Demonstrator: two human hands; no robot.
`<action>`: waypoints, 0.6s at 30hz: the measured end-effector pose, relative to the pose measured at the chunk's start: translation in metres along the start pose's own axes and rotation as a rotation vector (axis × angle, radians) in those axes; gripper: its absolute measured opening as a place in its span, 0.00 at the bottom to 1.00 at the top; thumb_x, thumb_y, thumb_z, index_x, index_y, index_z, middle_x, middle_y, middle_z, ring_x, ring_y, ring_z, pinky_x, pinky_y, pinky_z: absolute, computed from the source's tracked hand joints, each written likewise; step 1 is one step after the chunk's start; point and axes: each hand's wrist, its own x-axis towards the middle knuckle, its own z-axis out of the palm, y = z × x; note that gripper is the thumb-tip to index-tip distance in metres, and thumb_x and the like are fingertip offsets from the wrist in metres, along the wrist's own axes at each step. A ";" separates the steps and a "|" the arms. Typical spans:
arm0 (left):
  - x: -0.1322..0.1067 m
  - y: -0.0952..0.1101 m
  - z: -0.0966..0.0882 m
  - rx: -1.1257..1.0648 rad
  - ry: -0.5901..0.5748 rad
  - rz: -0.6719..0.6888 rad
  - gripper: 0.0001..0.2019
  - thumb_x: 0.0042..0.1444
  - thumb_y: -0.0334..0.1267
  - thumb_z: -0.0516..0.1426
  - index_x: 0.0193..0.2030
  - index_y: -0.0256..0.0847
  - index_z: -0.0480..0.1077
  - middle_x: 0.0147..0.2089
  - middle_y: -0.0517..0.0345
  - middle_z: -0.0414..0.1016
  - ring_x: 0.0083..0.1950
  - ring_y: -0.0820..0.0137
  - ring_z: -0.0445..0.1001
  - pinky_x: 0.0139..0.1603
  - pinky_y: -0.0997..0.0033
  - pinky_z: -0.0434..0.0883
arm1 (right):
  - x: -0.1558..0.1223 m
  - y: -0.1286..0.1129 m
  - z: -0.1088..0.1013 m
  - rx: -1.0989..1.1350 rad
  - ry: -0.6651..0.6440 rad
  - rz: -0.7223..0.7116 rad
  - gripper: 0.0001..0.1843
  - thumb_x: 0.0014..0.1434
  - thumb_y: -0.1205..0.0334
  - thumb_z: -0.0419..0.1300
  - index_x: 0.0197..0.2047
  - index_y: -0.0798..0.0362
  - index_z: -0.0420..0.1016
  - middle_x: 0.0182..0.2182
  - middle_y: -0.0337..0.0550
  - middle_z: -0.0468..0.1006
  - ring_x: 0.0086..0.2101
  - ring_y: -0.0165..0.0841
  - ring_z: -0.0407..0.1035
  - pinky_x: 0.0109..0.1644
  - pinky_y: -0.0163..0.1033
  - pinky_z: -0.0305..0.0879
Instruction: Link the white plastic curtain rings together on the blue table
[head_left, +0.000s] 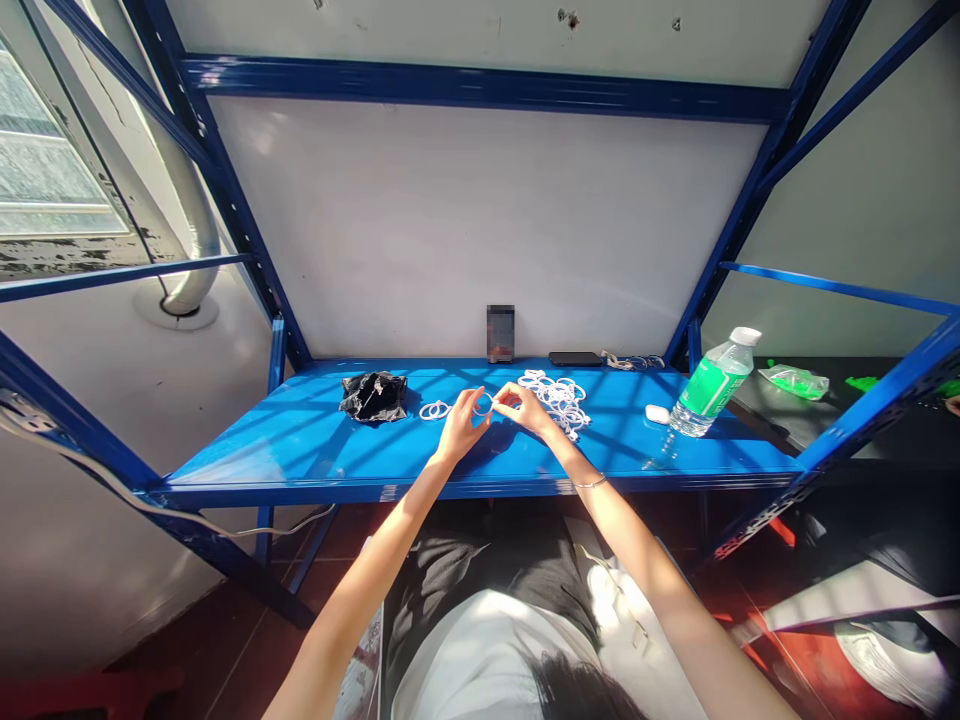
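A thin white ring is held between my two hands above the blue shelf top. My left hand pinches its left side with thumb and forefinger. On the other side, the closed thumb and forefinger of my right hand grip it too. Just beyond my right hand lies a loose pile of similar white rings. A few more white rings rest to the left of my left hand. Whether the held ring is joined to another is too small to tell.
A crumpled black plastic bag sits at left. At the back are an upright dark device, a black phone and a coiled cable. A green-labelled bottle and small white case stand right. Blue posts frame the shelf.
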 end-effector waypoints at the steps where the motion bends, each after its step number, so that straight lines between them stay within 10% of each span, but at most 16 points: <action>1: 0.000 -0.001 0.000 0.000 0.006 -0.007 0.21 0.61 0.39 0.55 0.61 0.41 0.61 0.51 0.48 0.68 0.38 0.71 0.72 0.37 0.71 0.75 | 0.000 0.000 0.000 -0.025 -0.001 -0.011 0.11 0.56 0.53 0.63 0.34 0.52 0.73 0.32 0.40 0.76 0.32 0.32 0.71 0.40 0.39 0.69; 18: -0.001 -0.003 0.000 0.030 -0.002 0.033 0.21 0.63 0.39 0.54 0.62 0.44 0.60 0.52 0.49 0.68 0.38 0.72 0.73 0.36 0.73 0.75 | -0.001 0.012 0.003 -0.268 0.022 -0.137 0.08 0.54 0.66 0.58 0.37 0.54 0.77 0.33 0.44 0.79 0.32 0.33 0.73 0.38 0.37 0.69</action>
